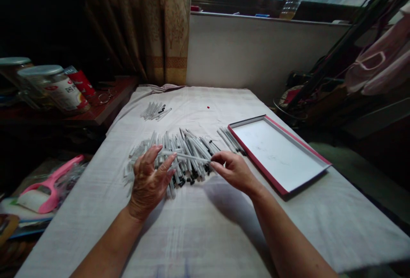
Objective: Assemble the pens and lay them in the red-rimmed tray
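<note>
A thin, clear pen barrel point(194, 157) lies level in the air above a heap of parts. My right hand point(235, 171) pinches its right end between thumb and forefinger. At the other end, the bent fingers of my left hand point(149, 179) close around the barrel; part of that grip is hidden by the fingers. Beneath both hands spreads the heap of clear pen barrels point(200, 143), with dark refills and small black caps point(191, 180) among them. Right of the heap, several pens point(232, 140) with black ends lie side by side.
A shallow red-edged box lid point(272, 154) lies at the right on the white cloth point(205, 235). Further back are a small pile of clear parts point(153, 111) and a tiny red piece point(208, 107). Pink scissors point(51, 188) and jars point(60, 90) stand off the table's left side.
</note>
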Motion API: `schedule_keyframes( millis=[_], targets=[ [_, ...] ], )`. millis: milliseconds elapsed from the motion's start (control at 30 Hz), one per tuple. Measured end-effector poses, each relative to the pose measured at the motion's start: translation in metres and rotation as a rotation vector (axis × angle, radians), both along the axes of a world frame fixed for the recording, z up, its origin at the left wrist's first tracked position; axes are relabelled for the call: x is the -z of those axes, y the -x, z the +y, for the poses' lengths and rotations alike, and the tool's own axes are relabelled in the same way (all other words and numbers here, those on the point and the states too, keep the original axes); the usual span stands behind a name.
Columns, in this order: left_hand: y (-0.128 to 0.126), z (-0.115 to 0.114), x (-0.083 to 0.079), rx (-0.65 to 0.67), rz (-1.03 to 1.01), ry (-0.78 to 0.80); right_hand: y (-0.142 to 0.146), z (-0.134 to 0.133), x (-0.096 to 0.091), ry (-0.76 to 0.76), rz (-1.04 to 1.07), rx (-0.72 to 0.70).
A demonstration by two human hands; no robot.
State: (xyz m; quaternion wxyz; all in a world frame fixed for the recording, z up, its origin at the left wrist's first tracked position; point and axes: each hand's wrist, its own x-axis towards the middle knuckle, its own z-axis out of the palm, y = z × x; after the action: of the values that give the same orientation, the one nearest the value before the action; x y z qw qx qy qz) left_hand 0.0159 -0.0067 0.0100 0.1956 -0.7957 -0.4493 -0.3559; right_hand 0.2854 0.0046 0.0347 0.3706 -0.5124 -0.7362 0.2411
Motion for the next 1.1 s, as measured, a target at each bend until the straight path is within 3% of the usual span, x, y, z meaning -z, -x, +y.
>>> schedule_keyframes(
  millis=[100,267,367,567,867,1100],
  targets=[
    [0.003,0.000,0.000,0.018,0.041,0.032,0.014,-0.006,0.001,0.041,0.079,-0.085],
    [0.007,0.002,-0.002,0.125,0.051,0.071,0.017,-0.005,0.015,0.154,0.281,-0.094],
    [0.005,0.001,-0.002,0.163,0.054,0.088,0.015,-0.006,0.019,0.104,0.319,-0.075],
    [0.004,0.000,-0.001,0.198,0.017,0.243,0.013,-0.009,0.013,-0.079,0.203,-0.059],
    [0.000,-0.001,-0.002,0.201,-0.013,0.274,0.015,-0.007,0.021,0.097,0.362,-0.056],
    [0.003,0.000,0.002,0.230,-0.009,0.359,0.014,-0.008,0.015,-0.050,0.368,-0.137]
  ],
)
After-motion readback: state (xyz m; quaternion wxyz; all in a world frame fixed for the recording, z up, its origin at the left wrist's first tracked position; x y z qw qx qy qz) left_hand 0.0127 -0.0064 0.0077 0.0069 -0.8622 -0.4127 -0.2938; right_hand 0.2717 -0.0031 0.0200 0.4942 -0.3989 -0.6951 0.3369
